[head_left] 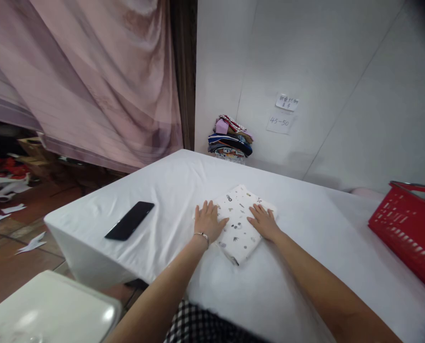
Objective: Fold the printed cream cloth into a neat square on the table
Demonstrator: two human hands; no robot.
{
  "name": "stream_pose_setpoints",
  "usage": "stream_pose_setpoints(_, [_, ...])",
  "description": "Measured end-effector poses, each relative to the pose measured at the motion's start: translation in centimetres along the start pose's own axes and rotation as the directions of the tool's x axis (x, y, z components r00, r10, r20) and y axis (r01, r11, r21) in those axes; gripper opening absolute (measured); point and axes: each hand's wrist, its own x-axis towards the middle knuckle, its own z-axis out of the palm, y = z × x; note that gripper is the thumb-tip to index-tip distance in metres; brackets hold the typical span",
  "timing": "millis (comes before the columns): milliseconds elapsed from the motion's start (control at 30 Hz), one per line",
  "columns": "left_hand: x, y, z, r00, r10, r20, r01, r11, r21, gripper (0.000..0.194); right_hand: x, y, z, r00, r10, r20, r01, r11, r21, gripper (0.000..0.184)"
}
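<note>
A folded white cloth with small printed figures (pixel 236 231) lies flat on the table in front of me. Across its left edge rests my left hand (pixel 209 221), fingers spread, with a bracelet (pixel 203 236) at the wrist. My right hand (pixel 264 221) lies on the cloth's right side, its fingers also stretched out. Both palms face down and neither hand grips anything. Whether the cloth is a garment or a plain piece of fabric, I cannot tell.
A white-covered table (pixel 162 186) carries a black phone (pixel 130 220) at left and a red plastic basket (pixel 405 233) at right. Folded clothes (pixel 231 138) are stacked by the wall, below paper notes (pixel 281 113). A pink curtain (pixel 108 81) hangs at left, a white stool (pixel 51 309) below.
</note>
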Motion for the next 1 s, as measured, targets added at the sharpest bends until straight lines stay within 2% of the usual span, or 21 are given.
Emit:
stream_pose_setpoints(133, [1.3, -1.2, 0.9, 0.998, -0.064, 0.024, 0.065, 0.997, -0.029, 0.068, 0.6, 0.1, -0.5, 1.0, 0.004, -0.003, -0.003, 0.999, 0.048, 0.05])
stream_pose_setpoints(267, [1.2, -1.5, 1.6, 0.998, -0.067, 0.007, 0.067, 0.997, -0.044, 0.067, 3.0, -0.1, -1.3, 0.985, -0.055, -0.162, 0.071, 0.993, 0.093, 0.032])
stream_pose_setpoints(333, [1.0, -1.4, 1.7, 0.998, -0.071, 0.001, 0.07, 0.996, -0.056, 0.067, 4.8, -0.7, -1.8, 0.967, -0.078, -0.244, 0.108, 0.988, 0.112, 0.032])
stream_pose_setpoints(400, [1.1, -1.4, 1.7, 0.997, -0.079, -0.021, 0.077, 0.994, -0.077, 0.065, 6.8, -1.7, -2.2, 0.959, -0.08, -0.273, 0.114, 0.987, 0.11, 0.033])
stream_pose_setpoints(533, [1.3, -1.9, 1.5, 0.989, -0.098, -0.113, 0.083, 0.987, -0.138, 0.056, 10.5, -3.6, -2.6, 0.973, -0.121, -0.195, 0.128, 0.992, 0.022, 0.032])
stream_pose_setpoints(667, [1.7, -2.9, 1.2, 0.969, -0.131, -0.212, 0.093, 0.98, -0.177, 0.045, 12.7, -4.1, -2.5, 0.978, -0.166, -0.129, 0.165, 0.986, -0.019, 0.028])
stream_pose_setpoints(867, [2.3, -3.3, 1.4, 0.961, -0.146, -0.234, 0.094, 0.971, -0.222, 0.026, 13.6, -3.4, -2.2, 0.975, -0.208, -0.072, 0.204, 0.977, -0.056, 0.019])
stream_pose_setpoints(1000, [2.7, -3.3, 1.6, 0.953, -0.206, -0.221, 0.135, 0.945, -0.298, 0.018, 13.8, -3.2, -2.5, 0.974, -0.213, -0.082, 0.206, 0.975, -0.082, 0.016])
